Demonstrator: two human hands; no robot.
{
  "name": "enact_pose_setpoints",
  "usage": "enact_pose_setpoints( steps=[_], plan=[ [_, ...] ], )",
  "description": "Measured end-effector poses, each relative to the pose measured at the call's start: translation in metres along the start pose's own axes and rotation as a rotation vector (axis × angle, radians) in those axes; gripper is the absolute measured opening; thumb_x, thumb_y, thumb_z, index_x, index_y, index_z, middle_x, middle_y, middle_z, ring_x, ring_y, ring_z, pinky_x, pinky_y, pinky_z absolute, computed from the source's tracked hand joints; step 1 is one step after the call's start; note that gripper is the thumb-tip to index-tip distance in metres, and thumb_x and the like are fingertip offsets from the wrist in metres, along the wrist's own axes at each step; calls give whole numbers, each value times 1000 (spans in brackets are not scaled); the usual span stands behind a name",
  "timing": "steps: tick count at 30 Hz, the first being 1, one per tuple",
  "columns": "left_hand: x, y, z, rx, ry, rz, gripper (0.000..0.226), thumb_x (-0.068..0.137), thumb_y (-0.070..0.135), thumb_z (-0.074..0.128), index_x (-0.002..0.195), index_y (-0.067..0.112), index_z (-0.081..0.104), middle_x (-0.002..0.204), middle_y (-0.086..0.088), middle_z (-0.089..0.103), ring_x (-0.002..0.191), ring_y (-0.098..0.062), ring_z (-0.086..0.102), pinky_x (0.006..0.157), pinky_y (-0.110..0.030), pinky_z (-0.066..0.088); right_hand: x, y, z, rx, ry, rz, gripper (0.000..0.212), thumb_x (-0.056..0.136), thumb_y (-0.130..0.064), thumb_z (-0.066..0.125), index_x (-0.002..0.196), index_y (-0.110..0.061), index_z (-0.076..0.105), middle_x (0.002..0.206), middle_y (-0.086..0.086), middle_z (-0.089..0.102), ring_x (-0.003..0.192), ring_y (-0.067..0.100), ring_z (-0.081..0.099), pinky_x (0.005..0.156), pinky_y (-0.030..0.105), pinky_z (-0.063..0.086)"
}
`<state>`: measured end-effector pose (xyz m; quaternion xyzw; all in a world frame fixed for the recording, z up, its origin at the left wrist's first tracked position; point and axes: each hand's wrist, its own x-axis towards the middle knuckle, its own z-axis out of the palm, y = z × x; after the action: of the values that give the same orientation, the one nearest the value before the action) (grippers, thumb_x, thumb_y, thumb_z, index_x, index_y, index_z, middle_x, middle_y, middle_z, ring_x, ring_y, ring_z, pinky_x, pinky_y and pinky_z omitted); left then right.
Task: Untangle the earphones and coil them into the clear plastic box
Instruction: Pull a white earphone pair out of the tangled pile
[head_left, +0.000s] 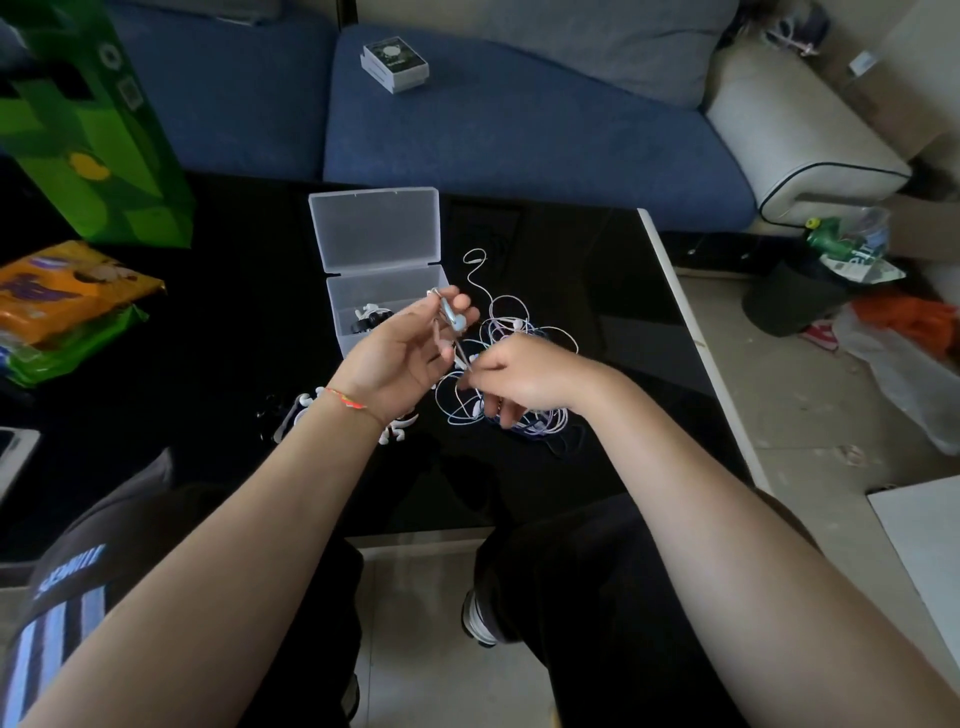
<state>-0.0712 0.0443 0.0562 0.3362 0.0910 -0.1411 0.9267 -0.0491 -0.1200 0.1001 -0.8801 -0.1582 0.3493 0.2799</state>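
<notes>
Left hand (400, 353) raised above the black table (218, 322), pinching an earbud (457, 321) at its fingertips. Right hand (524, 379) just beside, gripping a cord over the tangled earphones (519, 332). Clear plastic box (384, 291) open, just behind the left hand.

head view, steeply down, near table (208, 338)
</notes>
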Motion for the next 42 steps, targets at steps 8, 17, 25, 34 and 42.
enact_pose_setpoints(
  steps=[8, 17, 25, 34, 42],
  plan=[
    [2, -13, -5, 745, 253, 185, 18, 101, 20, 55, 103, 15, 72, 86, 8, 74, 72, -4, 62, 60, -19, 45, -8, -7, -2, -69, 141, -41, 15, 92, -18, 58, 88, -14, 71, 63, 1, 71, 46, 8, 60, 42, 15, 41],
    [-4, -5, 5, 805, -41, -175, 31, 104, 29, 45, 87, 10, 63, 66, -3, 53, 67, -15, 56, 77, -37, 58, -8, 2, -22, -25, 477, -125, 12, 87, -16, 66, 82, -24, 73, 54, -12, 60, 52, 3, 54, 58, 26, 50],
    [9, 3, -18, 1191, 237, -84, 31, 96, 12, 45, 65, 11, 50, 60, -2, 45, 49, -12, 45, 52, -21, 46, -13, 27, -46, 113, 311, 42, 17, 92, -7, 59, 100, -17, 69, 83, 9, 69, 64, 12, 66, 67, 31, 58],
    [10, -2, -41, 1536, 592, -71, 28, 94, 19, 41, 72, 4, 51, 83, -16, 58, 80, -35, 55, 67, -33, 35, -17, 48, -61, 58, 336, 263, 9, 95, -16, 65, 99, -11, 72, 82, 4, 65, 50, 11, 45, 45, 23, 36],
    [8, -17, -16, 1238, 264, -278, 32, 95, 14, 44, 63, 14, 43, 59, -7, 51, 53, -20, 52, 76, -32, 50, -5, 38, -50, -597, 719, 387, 35, 91, -7, 61, 126, -12, 62, 132, 16, 53, 123, 35, 48, 105, 45, 39]
  ],
)
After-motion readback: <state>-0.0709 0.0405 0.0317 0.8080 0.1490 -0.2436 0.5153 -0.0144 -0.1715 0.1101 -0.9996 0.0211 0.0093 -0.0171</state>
